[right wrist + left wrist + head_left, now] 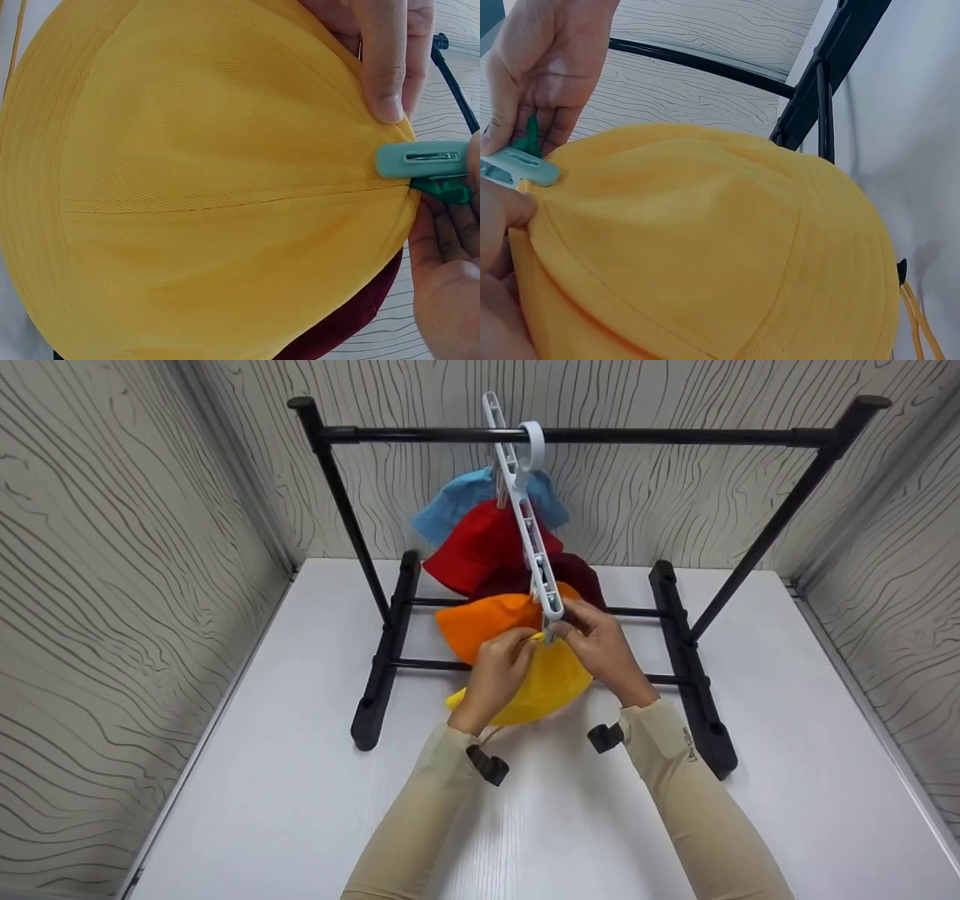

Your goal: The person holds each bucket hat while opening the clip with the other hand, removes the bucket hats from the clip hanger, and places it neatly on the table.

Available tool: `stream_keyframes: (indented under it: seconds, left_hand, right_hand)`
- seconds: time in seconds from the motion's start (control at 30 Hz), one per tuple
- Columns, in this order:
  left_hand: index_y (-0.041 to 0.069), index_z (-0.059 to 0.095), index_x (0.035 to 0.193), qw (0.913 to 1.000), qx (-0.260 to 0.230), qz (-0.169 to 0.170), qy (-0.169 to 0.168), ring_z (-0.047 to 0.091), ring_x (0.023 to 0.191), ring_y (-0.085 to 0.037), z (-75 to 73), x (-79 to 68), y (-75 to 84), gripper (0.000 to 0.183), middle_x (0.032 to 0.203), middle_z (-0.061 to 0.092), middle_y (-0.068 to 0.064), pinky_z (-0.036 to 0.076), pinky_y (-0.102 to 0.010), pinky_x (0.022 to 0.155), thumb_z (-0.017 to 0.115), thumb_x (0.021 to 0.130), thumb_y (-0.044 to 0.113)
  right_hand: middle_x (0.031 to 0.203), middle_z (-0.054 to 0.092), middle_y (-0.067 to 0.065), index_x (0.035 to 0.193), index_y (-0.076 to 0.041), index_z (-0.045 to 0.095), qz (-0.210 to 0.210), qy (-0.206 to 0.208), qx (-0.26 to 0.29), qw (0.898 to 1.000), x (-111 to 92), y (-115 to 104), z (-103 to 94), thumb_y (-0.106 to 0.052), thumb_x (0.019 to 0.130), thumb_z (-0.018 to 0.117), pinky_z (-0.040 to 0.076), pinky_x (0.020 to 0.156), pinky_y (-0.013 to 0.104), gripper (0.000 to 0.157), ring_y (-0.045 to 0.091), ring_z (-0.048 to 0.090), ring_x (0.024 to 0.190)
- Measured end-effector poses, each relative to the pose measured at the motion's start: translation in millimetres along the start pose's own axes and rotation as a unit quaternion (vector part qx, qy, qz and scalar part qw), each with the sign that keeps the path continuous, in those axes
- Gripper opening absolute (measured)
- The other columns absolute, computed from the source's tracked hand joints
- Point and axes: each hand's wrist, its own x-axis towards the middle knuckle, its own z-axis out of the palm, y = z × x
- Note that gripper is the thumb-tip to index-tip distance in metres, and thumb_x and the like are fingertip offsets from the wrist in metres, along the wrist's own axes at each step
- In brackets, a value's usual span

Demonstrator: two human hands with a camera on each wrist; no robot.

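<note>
A yellow bucket hat [544, 690] hangs at the near end of a white clip hanger [534, 540]. My left hand [495, 671] pinches the top of its crown, the fabric gathered between thumb and fingers. My right hand [600, 649] grips the pale green clip [424, 160], thumb on one side and fingers behind. The clip's tip lies over the gathered fabric; whether it bites firmly I cannot tell. Right behind hangs an orange hat [480, 622], partly covered by the yellow one. A drawcord [922, 322] dangles from the yellow hat's brim.
The hanger hooks over the bar [660, 436] of a black rack standing on a white table [285, 780]. Farther back along the hanger are a maroon hat [581, 574], a red hat [480, 547] and a light blue hat [457, 502]. Patterned walls [112, 585] enclose the table.
</note>
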Motion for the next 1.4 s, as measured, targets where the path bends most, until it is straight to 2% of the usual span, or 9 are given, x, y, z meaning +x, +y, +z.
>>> stream_keyframes:
  seconds: [0.07,0.27,0.5,0.63,0.87,1.13,1.4]
  left_hand:
    - [0.005,0.064,0.103,1.0,0.001,0.0,-0.001,0.059,0.084,-0.006,0.3,0.1,0.1,0.02,0.098,0.066,-0.002,0.046,-0.013,0.079,0.056,0.089,0.017]
    - [0.004,0.064,0.104,1.0,0.005,0.004,0.001,0.06,0.085,-0.007,0.9,0.0,0.5,0.02,0.098,0.066,-0.003,0.046,-0.013,0.08,0.056,0.089,0.016]
    - [0.004,0.064,0.101,0.9997,0.013,0.016,0.009,0.06,0.083,-0.009,1.2,-0.8,-0.1,0.019,0.096,0.067,-0.004,0.047,-0.014,0.077,0.056,0.089,0.016]
    - [0.004,0.064,0.101,0.9997,0.012,0.019,0.01,0.061,0.083,-0.009,1.3,-0.6,-0.6,0.019,0.095,0.067,-0.005,0.048,-0.015,0.077,0.056,0.089,0.016]
    - [0.004,0.064,0.101,0.9998,0.011,0.015,0.007,0.06,0.083,-0.008,2.7,-0.4,-1.4,0.019,0.095,0.067,-0.004,0.047,-0.014,0.077,0.056,0.089,0.016]
    - [0.004,0.065,0.103,0.9999,0.01,-0.006,-0.001,0.061,0.087,-0.009,3.4,-1.6,-0.2,0.021,0.099,0.066,-0.004,0.047,-0.015,0.08,0.056,0.089,0.016]
    - [0.005,0.065,0.107,1.0,0.0,-0.002,-0.008,0.06,0.086,-0.008,3.3,-4.0,-0.9,0.023,0.099,0.067,-0.002,0.046,-0.014,0.08,0.056,0.088,0.016]
  right_hand:
    - [0.119,0.057,0.004,0.125,-0.011,0.055,0.0,0.004,-0.001,1.0,1.8,7.9,-0.4,-0.016,0.087,0.058,0.041,0.096,0.03,0.038,0.017,0.054,0.106]
    - [0.117,0.059,0.0,0.123,-0.014,0.057,0.008,0.01,0.005,1.0,1.9,8.8,-0.7,-0.018,0.087,0.059,0.041,0.095,0.027,0.037,0.014,0.054,0.104]
    - [0.119,0.058,0.008,0.123,-0.006,0.056,-0.01,0.009,0.022,1.0,3.9,10.9,0.4,-0.007,0.087,0.057,0.045,0.087,0.021,0.036,0.016,0.056,0.102]
    - [0.118,0.058,0.011,0.123,-0.003,0.055,-0.008,0.011,0.024,1.0,3.7,10.4,0.4,-0.005,0.087,0.056,0.045,0.087,0.02,0.036,0.017,0.056,0.101]
    - [0.117,0.059,0.005,0.123,-0.01,0.057,-0.01,0.014,0.029,0.999,2.3,10.2,0.2,-0.012,0.087,0.058,0.045,0.089,0.022,0.036,0.015,0.056,0.1]
    - [0.117,0.059,0.005,0.123,-0.01,0.057,-0.014,0.018,0.028,0.999,1.5,10.3,0.2,-0.015,0.086,0.059,0.045,0.089,0.022,0.037,0.016,0.056,0.102]
    - [0.118,0.059,0.004,0.122,-0.01,0.058,-0.019,0.027,0.021,0.999,0.7,10.4,0.9,-0.013,0.086,0.059,0.045,0.089,0.022,0.036,0.015,0.056,0.103]
